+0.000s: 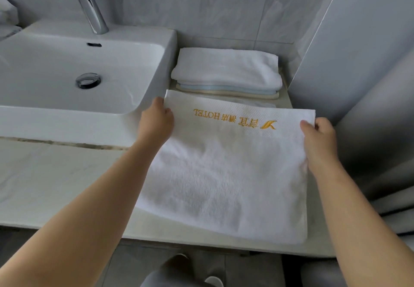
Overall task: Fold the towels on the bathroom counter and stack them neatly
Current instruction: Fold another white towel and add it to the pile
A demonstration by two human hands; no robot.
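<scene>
You face a grey tiled wall (201,6) above a pale stone counter (56,174), with a white sink (67,125) filling its left part, a chrome faucet (87,2) at the back and a round drain plug (88,80) in the basin. To the right of the sink, on the counter nearest you, lies the white towel (224,174), doubled over and fluffy, with a waffle-weave band and gold lettering (235,120) reading upside down along its far edge. Your left hand (156,120) pinches the far left corner and your right hand (320,138) grips the far right corner, lifting that edge slightly. Just behind it, against the wall, sits a folded stack (226,71): 1 white towel on top, pale blue and cream layers beneath. The raised edge hides the stack's base, and your fingertips under the cloth cannot be seen.
</scene>
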